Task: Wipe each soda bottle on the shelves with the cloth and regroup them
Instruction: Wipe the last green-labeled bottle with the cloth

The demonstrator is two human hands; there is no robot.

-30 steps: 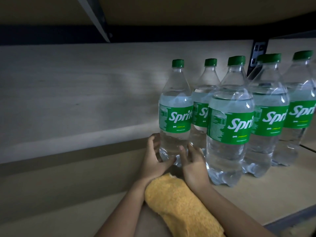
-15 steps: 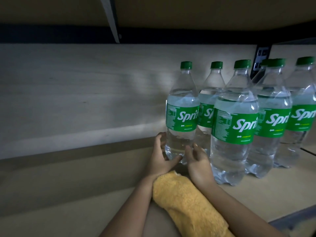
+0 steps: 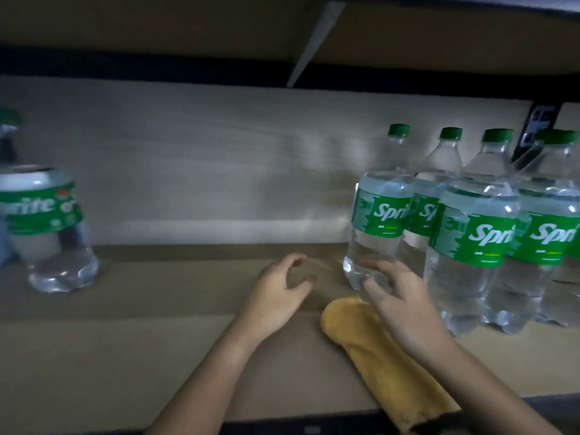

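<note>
Lower centre: fuzzy yellow cloth (image 3: 381, 356) lies on the wooden shelf (image 3: 125, 340) under the right forearm. Right hand (image 3: 405, 306), fingers spread and loose, touches the base of the nearest clear ribbed bottle (image 3: 378, 215). Left hand (image 3: 276, 296), fingers loosely curled and empty, has let go of it since before. Another bottle (image 3: 47, 227) far left.

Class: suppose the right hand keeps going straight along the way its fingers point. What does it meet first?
Probably the leftmost clear plastic Sprite bottle; the right hand already overlaps its base, though actual contact is blurred.
</note>
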